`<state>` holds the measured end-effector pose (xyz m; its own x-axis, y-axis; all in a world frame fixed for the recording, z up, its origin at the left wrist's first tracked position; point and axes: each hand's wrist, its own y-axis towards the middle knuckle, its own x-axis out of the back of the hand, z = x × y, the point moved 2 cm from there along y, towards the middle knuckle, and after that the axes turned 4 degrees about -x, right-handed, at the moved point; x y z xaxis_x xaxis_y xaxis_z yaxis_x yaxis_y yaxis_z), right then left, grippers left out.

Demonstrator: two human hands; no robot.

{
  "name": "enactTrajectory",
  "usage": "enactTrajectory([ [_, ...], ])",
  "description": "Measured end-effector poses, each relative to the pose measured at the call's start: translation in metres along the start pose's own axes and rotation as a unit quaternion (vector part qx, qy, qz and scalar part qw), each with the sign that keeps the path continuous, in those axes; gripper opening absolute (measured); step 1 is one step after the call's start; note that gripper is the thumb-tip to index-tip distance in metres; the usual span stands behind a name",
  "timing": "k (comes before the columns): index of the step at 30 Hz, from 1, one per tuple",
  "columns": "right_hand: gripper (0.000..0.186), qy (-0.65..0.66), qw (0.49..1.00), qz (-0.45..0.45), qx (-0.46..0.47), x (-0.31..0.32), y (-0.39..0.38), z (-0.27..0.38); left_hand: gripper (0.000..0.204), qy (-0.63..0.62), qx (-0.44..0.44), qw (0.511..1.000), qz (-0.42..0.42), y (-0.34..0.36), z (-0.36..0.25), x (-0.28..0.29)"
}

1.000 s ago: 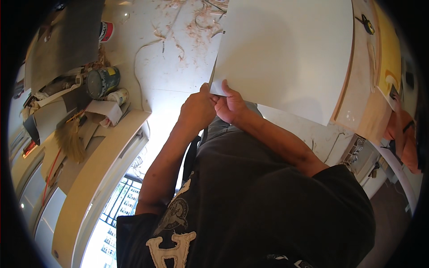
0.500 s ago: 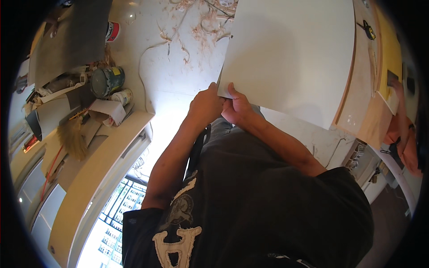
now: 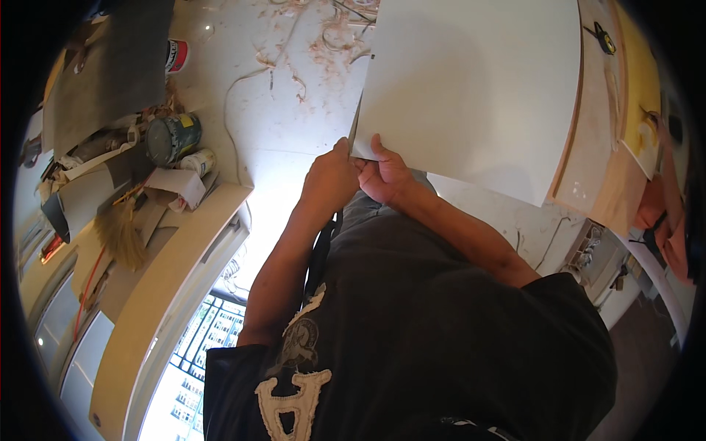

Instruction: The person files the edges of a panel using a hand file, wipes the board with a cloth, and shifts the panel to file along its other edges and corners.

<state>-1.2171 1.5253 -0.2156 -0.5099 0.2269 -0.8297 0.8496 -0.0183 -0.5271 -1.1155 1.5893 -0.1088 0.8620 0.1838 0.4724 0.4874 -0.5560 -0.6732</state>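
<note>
A large white board [image 3: 471, 95] stretches away above my body. My left hand [image 3: 331, 180], its fingers closed, is at the board's near left corner, where a thin, darker sliver runs along the edge; whether that is a separate strip I cannot tell. My right hand [image 3: 386, 176] grips the same corner from the near side, thumb lying on the white face and fingers curled beneath, close against the left hand. What the left fingertips hold is hidden behind the hand.
A dark sheet [image 3: 110, 66], green bucket [image 3: 168, 140], straw broom [image 3: 121, 231] and offcuts crowd the left side. Cables and shavings litter the white surface [image 3: 287, 125]. At right, a co-worker's arm [image 3: 669, 191] reaches over a yellow board [image 3: 641, 88]; a tape measure [image 3: 604, 38] lies nearby.
My hands and the board shift slightly right, then back left in the picture, along with the surroundings. The grip looks much the same. The co-worker's arm at the right has moved upward.
</note>
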Motion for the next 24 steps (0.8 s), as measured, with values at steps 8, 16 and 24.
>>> enactTrajectory([
  [8,0.038,-0.003,1.0,0.002,-0.02,0.014,0.005,0.001,0.03,0.073,-0.003,0.997,0.018,0.003,-0.008,-0.003],
  [16,0.039,0.009,0.999,-0.028,-0.028,-0.002,-0.002,0.001,0.045,0.074,0.003,0.997,-0.009,-0.007,-0.003,-0.006],
  [24,0.033,0.004,0.999,-0.045,-0.027,0.001,0.0,0.0,0.051,0.131,-0.008,0.991,-0.016,-0.007,0.004,-0.012],
])
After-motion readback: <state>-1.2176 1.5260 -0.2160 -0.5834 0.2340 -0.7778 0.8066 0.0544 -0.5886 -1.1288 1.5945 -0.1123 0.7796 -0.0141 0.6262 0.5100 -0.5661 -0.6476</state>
